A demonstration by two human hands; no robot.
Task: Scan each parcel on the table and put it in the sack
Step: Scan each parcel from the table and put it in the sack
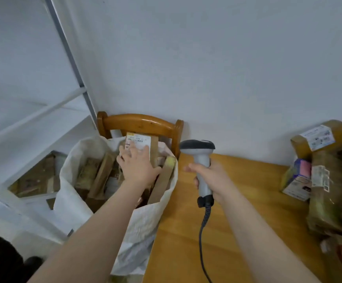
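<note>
Over the mouth of the sack, the left hand lies flat on a labelled parcel, fingers straight and spread across the label, thumb out along the parcel's right edge; it presses rather than grasps. That parcel stands nearly upright at the far side of the sack, its long axis running up and away from the person, its top leaning towards the back of the chair; other brown parcels stand on edge below and beside it, so the sack looks well filled and room for pushing down seems short.

To the right, the right hand is wrapped round the handle of the scanner, head up and facing left, above the near-left part of the table; its cable hangs down towards the person.

Next to be scanned is the pile of parcels at the table's right end against the wall, well apart from the sack. I judge the right hand nearer to it but occupied; the free left hand would have to cross the bare table top, passing the scanner and its cable, which is where a snag could come. Leftward, a shelf unit stands just beside the sack and limits room there; the sack's soft rim beside the table edge could fold inward.
</note>
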